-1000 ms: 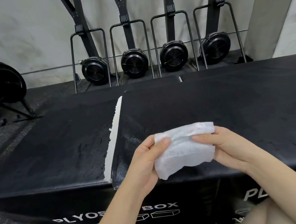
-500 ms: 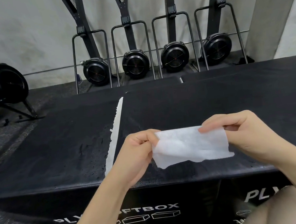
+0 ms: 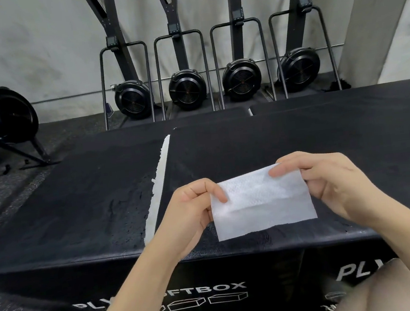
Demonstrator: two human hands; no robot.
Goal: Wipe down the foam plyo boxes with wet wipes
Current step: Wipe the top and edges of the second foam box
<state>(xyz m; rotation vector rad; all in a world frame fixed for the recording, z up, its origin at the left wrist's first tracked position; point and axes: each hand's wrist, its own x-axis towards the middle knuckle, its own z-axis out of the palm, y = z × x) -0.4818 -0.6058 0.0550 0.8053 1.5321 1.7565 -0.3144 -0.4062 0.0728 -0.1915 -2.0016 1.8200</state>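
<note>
A row of black foam plyo boxes [image 3: 82, 206] is seen across the middle of the view, their tops level and butted side by side, with "SOFTBOX" lettering partly readable on the near face. A strip of white torn foam [image 3: 160, 183] is exposed along the seam between the left box and the one beside it. Behind the boxes, four black upright fan machines [image 3: 187, 90] are lined against the pale wall, and a larger fan wheel [image 3: 0, 116] is placed on the floor to the left. Above the near edge of the boxes, a white wet wipe [image 3: 259, 202] is held spread almost flat in the air between both hands. Its left edge is pinched between the thumb and curled fingers of the left hand [image 3: 191, 207]. Its upper right corner is pinched by the thumb and forefinger of the right hand [image 3: 328, 183], the remaining fingers being curled behind it.
</note>
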